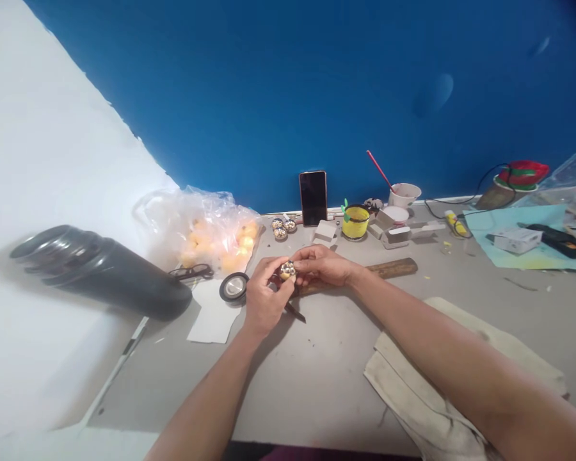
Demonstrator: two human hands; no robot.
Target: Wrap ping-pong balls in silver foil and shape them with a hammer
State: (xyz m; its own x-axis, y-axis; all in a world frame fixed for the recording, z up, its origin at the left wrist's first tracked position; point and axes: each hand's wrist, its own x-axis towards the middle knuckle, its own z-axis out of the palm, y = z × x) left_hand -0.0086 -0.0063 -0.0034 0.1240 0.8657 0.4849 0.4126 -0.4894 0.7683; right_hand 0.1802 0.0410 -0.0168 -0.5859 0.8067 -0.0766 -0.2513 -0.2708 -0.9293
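Room to pass: grey tabletop, lower ctr, betw. L forearm & R forearm. Obst.: dk bottle mid L; cloth lower R, under R forearm; wooden handle R of ctr; phone, yellow cup just above ctr.

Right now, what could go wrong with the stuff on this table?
The studded ball pinched in the left hand might slip and roll away. The phone standing upright by the blue wall could topple if bumped. The red stick poking out of the white cup might tip it if knocked.
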